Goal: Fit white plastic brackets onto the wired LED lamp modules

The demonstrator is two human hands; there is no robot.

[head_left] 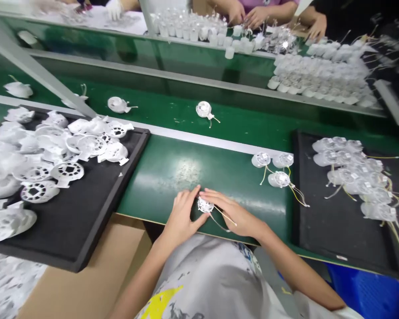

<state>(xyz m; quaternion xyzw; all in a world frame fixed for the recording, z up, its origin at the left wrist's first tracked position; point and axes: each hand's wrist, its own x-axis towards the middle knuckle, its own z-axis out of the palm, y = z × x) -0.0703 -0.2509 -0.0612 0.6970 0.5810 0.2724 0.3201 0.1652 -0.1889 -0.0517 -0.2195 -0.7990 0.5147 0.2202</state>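
Near the front edge of the green worktop, a small round white part with wires [205, 204] sits between my hands. My left hand [184, 212] curves round its left side, thumb and fingers against it. From the other side my right hand [231, 210] grips it, fingers over its top right. Two thin wires trail from the part toward the lower right, past my right fingers. To the right on the worktop lie a few clear cups with wires [279, 179]. Its underside is hidden.
A black tray [96, 221] heaped with white plastic housings [68, 170] is at left; another black tray [339, 235] holds clear wired cups at right. Beyond a white strip, assembled pieces [204, 109] lie on a green surface. Co-workers' hands [256, 17] are at the far bench.
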